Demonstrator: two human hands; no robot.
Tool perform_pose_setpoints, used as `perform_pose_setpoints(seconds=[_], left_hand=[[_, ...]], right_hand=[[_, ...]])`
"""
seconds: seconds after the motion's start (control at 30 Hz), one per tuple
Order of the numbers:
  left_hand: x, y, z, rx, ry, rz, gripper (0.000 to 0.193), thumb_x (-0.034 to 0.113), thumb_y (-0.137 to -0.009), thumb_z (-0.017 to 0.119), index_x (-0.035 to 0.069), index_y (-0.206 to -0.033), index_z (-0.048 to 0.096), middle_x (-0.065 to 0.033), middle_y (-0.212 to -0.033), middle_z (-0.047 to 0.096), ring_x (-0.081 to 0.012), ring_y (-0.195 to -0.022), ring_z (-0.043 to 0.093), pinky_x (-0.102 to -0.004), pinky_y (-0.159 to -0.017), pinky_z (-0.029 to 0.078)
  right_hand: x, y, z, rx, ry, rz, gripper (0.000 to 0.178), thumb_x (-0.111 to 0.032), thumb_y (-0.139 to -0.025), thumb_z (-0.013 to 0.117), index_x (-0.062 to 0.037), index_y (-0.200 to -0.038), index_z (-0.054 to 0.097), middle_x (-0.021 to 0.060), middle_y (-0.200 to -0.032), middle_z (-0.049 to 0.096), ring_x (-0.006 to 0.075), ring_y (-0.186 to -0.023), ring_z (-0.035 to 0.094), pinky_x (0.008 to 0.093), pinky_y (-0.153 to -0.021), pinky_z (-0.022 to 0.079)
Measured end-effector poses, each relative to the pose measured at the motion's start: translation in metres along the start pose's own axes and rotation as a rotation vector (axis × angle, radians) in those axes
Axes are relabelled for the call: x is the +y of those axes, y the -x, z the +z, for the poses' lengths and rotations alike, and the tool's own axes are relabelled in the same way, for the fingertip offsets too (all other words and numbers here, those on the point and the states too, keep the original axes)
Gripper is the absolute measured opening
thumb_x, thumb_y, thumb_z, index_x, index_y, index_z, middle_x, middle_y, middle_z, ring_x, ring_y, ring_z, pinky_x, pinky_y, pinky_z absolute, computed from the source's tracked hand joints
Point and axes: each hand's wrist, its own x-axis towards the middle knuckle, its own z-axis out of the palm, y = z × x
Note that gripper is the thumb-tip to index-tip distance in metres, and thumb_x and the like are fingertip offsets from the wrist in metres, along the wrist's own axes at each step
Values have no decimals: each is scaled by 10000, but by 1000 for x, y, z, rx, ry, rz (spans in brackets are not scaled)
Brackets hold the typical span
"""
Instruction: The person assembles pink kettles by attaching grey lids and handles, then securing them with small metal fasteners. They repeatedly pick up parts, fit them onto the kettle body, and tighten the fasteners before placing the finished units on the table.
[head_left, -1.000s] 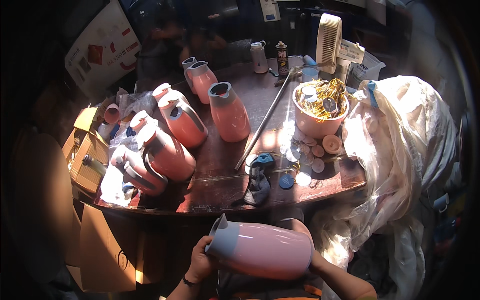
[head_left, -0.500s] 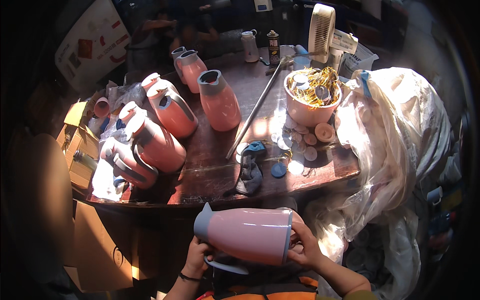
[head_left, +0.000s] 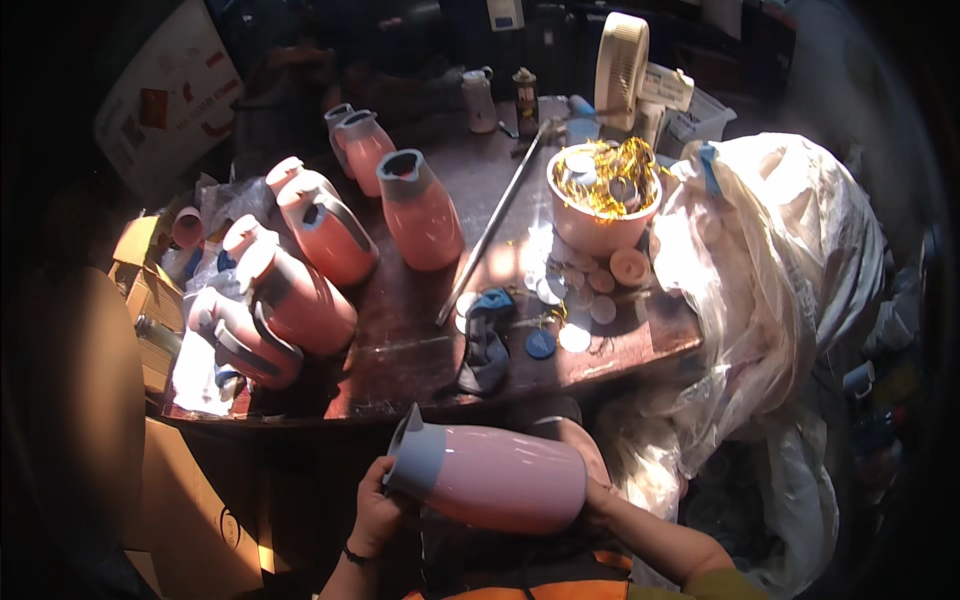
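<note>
You have one pink jug (head_left: pixel 510 480) held on its side, just off the near edge of the table (head_left: pixel 390 385), so handling of this one looks unfinished. Your left hand (head_left: pixel 376 508) grasps it by the grey collar (head_left: pixel 424 462); your right hand (head_left: pixel 597 503) is at the base, its fingers hidden, so you can't tell its grip. The jug's inside is out of view. More jugs (head_left: pixel 422 228) stand toward the left edge. Toward the right edge, a pink tub (head_left: pixel 603 236) holds gold strings (head_left: pixel 636 153), loose discs (head_left: pixel 602 310) lying beside it.
</note>
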Motion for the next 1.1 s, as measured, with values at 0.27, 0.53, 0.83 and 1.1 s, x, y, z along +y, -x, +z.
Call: perform_pose_setpoints(seconds=[0.27, 0.53, 0.83, 1.1], left_hand=[[39, -7, 4, -219, -161, 278, 301, 26, -687, 778, 66, -943, 626, -117, -1029, 630, -236, -957, 619, -333, -847, 476], [41, -11, -11, -107, -514, 197, 348, -109, -640, 571, 56, -943, 620, -115, -969, 616, -247, -893, 618, -310, -792, 484], [25, -10, -19, 265, 130, -195, 444, -28, -646, 506, 31, -1084, 550, -66, -701, 610, -90, -449, 499, -187, -359, 352], [38, -6, -3, -253, -485, 57, 501, 14, -701, 619, 78, -1195, 563, -107, -1066, 621, -229, -1001, 620, -313, -858, 487]], right_hand=[[7, -18, 3, -123, -74, 283, 448, -443, -933, 509, -87, -1199, 574, 70, -992, 664, 156, -769, 644, 276, -612, 494], [-124, 21, -20, 502, 551, -797, 188, -164, -931, 577, 12, -951, 642, 28, -840, 634, 100, -777, 578, 247, -706, 472], [-109, 32, 9, 342, 345, -1064, 285, -118, -928, 554, 20, -1177, 560, 88, -1112, 600, 168, -998, 594, 289, -891, 464], [-109, 74, -119, 933, 249, -1040, 139, -162, -960, 535, -69, -966, 638, 16, -833, 660, 79, -674, 577, 229, -625, 459]])
